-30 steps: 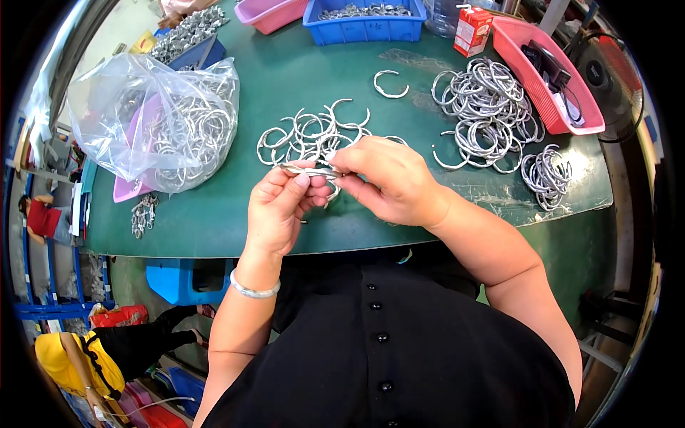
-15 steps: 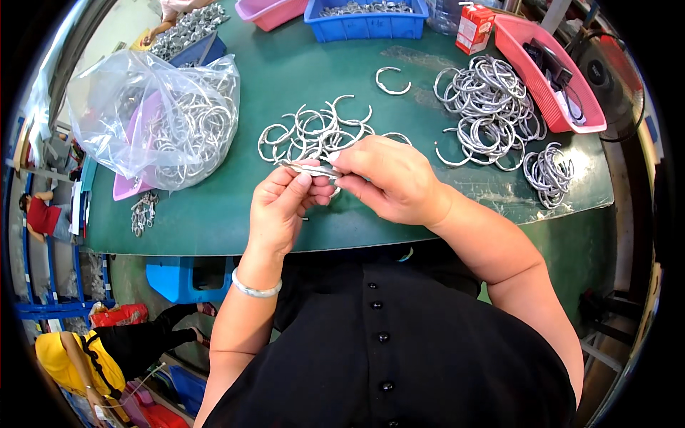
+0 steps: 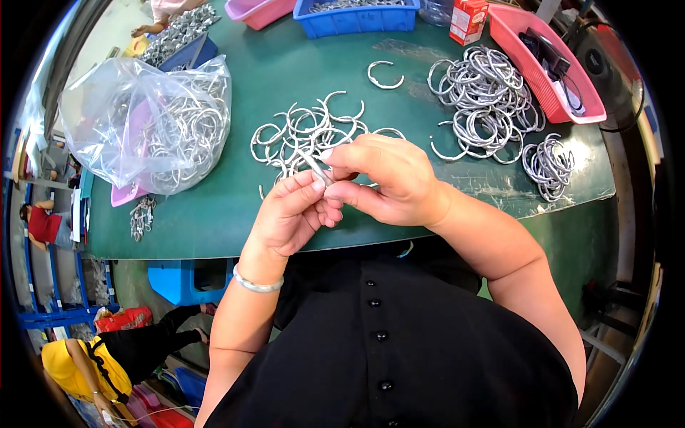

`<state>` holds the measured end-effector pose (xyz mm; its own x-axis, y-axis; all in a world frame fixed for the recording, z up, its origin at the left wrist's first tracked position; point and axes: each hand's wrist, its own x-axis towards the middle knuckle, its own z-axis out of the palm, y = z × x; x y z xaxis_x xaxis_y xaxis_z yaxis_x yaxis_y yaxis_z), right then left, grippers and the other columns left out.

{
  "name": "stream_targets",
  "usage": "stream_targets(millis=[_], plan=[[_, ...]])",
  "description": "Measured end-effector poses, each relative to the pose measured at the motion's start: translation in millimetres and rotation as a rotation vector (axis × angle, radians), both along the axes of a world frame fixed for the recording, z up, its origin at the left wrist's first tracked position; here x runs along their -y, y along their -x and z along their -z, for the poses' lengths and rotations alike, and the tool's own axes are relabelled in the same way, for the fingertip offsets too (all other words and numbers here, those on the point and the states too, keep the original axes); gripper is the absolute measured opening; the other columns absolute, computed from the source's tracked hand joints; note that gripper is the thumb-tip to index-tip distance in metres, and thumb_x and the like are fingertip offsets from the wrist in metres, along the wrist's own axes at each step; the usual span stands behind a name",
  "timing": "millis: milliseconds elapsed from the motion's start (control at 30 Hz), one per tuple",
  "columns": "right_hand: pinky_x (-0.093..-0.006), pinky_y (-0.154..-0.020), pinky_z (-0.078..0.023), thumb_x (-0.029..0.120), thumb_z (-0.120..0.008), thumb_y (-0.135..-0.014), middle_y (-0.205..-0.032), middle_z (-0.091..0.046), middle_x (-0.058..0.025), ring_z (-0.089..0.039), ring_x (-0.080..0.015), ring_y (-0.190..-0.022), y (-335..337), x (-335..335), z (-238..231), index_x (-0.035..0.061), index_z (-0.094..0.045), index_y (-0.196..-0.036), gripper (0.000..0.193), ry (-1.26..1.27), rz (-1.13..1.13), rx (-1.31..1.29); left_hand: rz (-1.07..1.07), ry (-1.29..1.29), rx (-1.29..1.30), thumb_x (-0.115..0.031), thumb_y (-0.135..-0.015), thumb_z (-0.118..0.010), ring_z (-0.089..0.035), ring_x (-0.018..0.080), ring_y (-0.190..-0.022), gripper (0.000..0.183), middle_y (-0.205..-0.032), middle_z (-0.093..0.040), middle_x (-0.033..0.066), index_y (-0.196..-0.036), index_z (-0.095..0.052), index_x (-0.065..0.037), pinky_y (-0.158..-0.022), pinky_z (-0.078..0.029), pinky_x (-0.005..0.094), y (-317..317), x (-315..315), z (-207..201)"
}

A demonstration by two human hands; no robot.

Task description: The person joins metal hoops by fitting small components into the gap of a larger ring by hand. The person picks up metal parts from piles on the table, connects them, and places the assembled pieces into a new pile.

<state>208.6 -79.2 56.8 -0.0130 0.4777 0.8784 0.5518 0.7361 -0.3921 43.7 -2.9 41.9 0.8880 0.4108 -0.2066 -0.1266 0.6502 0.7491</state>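
Between both hands is a silver open bangle (image 3: 314, 165), seen nearly edge-on and partly hidden by fingers. My left hand (image 3: 289, 214) pinches it from below with thumb and fingers. From the right, my right hand (image 3: 389, 178) grips its other side between thumb and forefinger. Just beyond the hands lies a loose spread of similar silver open bangles (image 3: 307, 128) on the green table (image 3: 214, 228). A single open bangle (image 3: 386, 75) rests farther back. To the right is a larger heap of bangles (image 3: 485, 93), with a smaller bundle of bangles (image 3: 548, 167) near the table edge.
A clear plastic bag (image 3: 107, 135) of bangles sits at left over a pink tray, near small metal pieces (image 3: 142, 217). A blue bin (image 3: 357, 21), a red carton (image 3: 468, 21) and a pink basket (image 3: 549, 64) line the back. People are at far left.
The bangle in my hands has turned from nearly level to slanting, its upper end pointing away from me. My left fingers have shifted slightly lower. The whole view has moved a little.
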Motion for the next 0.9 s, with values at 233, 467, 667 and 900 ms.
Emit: stream_targets(millis=[233,467,667,900], plan=[[-0.0268,-0.049,-0.043,0.001,-0.069,-0.061,-0.066,-0.057,-0.0068,-0.055,-0.0195,-0.056,-2,-4,-2,-0.0002,-0.053,-0.095,0.038,-0.008,-0.01,0.001,0.009,0.076,0.015,-0.009,-0.085,-0.047,-0.059,0.0179,-0.064,0.014,-0.076,-0.059,0.0101,-0.092,-0.053,0.002,-0.058,-0.048,0.0262,0,-3,1],[-0.0258,-0.052,-0.043,-0.002,-0.067,-0.065,-0.067,-0.057,-0.0065,-0.055,-0.0161,-0.056,-3,1,-3,-0.0012,-0.053,-0.099,0.037,0.079,-0.047,-0.035,0.028,0.086,0.006,-0.01,-0.085,-0.047,-0.058,0.0181,-0.062,0.012,-0.073,-0.059,0.0104,-0.088,-0.054,0.0,-0.056,-0.047,0.0267,1,-1,1],[-0.0214,-0.059,-0.045,-0.001,-0.061,-0.073,-0.072,-0.058,-0.0038,-0.054,-0.0077,-0.065,-4,3,3,0.0003,-0.052,-0.103,0.031,0.317,-0.261,-0.409,0.031,0.095,0.003,-0.011,-0.087,-0.044,-0.057,0.0173,-0.06,0.015,-0.072,-0.059,0.0097,-0.09,-0.055,0.0,-0.055,-0.046,0.0261,-1,3,2],[-0.0202,-0.062,-0.044,-0.001,-0.06,-0.075,-0.076,-0.057,-0.0026,-0.053,-0.006,-0.068,1,14,-1,-0.0014,-0.05,-0.104,0.03,0.488,-0.363,-0.639,0.046,0.118,-0.003,-0.012,-0.088,-0.043,-0.056,0.016,-0.059,0.018,-0.071,-0.058,0.0086,-0.092,-0.056,-0.001,-0.054,-0.045,0.0247,2,9,0]])
